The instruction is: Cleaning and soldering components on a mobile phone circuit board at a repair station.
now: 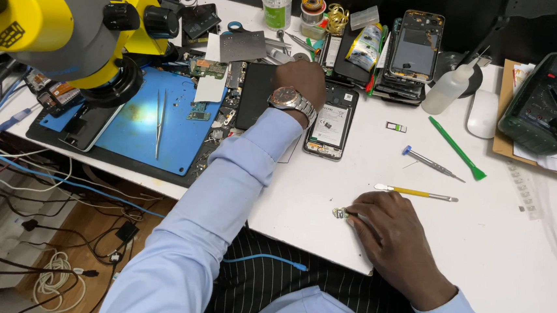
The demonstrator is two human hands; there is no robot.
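Pinching a small gold-and-grey phone part (341, 213) between fingertips, your right hand (393, 240) rests on the white table (454, 254); the part pokes out left of the grip. Your left hand (300, 79) reaches far ahead, near an opened phone (330, 124); its grip is hidden.

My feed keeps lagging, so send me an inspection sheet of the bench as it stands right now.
Surface: white tabletop, blue work mat with steel tweezers.
Job's things: small gold-coloured part; opened phone.
Clutter: yellow-handled tool, blue-tipped screwdriver, green pry stick, white squeeze bottle, stacked phones, dark green multimeter.
Grippers: right hand pinches the part; left hand reaches among parts, grip hidden.
Cables: tangle below bench.
Surroundings: yellow microscope.
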